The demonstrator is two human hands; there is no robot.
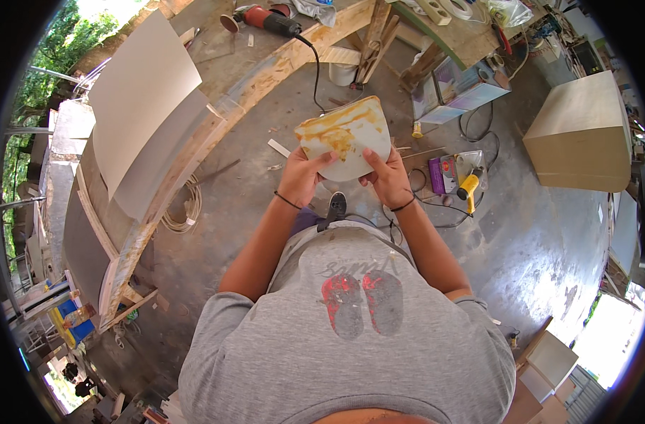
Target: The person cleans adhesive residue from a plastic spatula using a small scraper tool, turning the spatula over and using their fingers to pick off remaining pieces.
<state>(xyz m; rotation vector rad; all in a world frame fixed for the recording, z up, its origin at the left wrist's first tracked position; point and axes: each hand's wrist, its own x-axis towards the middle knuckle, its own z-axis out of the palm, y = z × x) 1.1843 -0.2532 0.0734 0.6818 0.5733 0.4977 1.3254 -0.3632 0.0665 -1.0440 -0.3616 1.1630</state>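
Observation:
Out in front of my body I hold a pale, flat, roughly square piece with rounded corners (361,131), smeared with a yellow-brown substance across its upper part. My left hand (307,173) grips its lower left edge, thumb on top. At the lower right edge my right hand (387,177) grips it the same way, thumb on the face. The fingers of both hands are mostly hidden underneath. Both wrists carry a thin dark band.
To the left, a long workbench (145,205) carries a large pale sheet (142,92); a red power tool (266,20) lies at its far end. Coiled cable (188,208) rests on the floor. Right of my hands are a yellow tool (468,187), a purple box (444,174) and a large wooden box (580,134).

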